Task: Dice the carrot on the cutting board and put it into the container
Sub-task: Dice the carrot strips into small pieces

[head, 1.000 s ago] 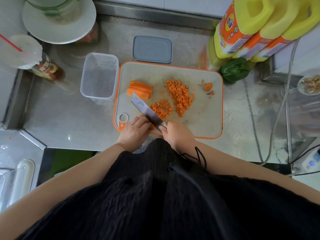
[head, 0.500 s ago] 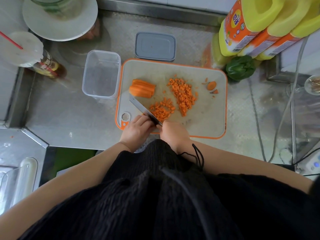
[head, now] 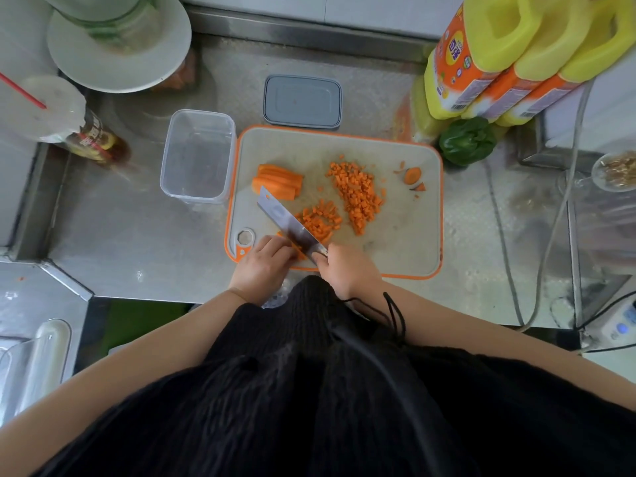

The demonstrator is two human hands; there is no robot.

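Knife gripped by right hand; left hand pins carrot at cutting board's near edge (bottle labels unreadable).

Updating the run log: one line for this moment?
phase: dicing | right hand: grips knife | left hand: holds carrot at blade | sticks: uncut | container: no carrot in it

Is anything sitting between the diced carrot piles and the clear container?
Yes. The uncut carrot sticks and the cleaver lie on the cutting board between the diced carrot and the clear container, which is open and lidless.
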